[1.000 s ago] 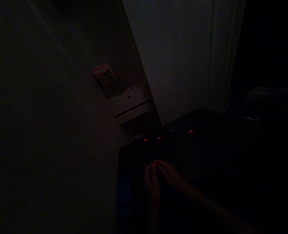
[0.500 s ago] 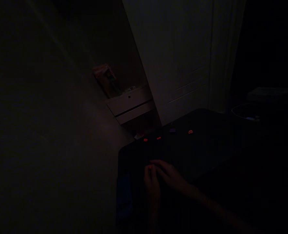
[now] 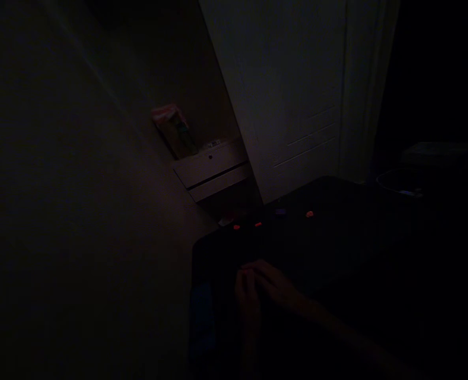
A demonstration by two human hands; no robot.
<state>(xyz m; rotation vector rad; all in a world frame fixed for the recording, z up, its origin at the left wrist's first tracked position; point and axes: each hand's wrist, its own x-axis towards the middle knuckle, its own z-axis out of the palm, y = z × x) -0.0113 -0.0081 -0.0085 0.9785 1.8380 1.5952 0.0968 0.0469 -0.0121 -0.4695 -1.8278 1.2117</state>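
The room is very dark. My left hand (image 3: pixel 246 295) and my right hand (image 3: pixel 275 285) meet over the near left part of a dark table (image 3: pixel 336 248), fingertips pressed together. Earlier a small orange piece showed between the fingers; now it is hidden. Three small orange pieces lie farther back on the table: one (image 3: pixel 236 227), another (image 3: pixel 258 225) and a third (image 3: pixel 309 214). A small purple piece (image 3: pixel 280 212) lies between them.
A white door (image 3: pixel 297 95) stands behind the table. A pale drawer unit (image 3: pixel 213 169) sits at the wall to the left, with a pink-topped packet (image 3: pixel 174 129) leaning above it. A blue object (image 3: pixel 201 311) is at the table's left edge. A round container (image 3: pixel 400 184) is faintly visible at right.
The orange piece between my fingertips has dropped out of sight as the fingers closed over it. The hands have barely shifted.
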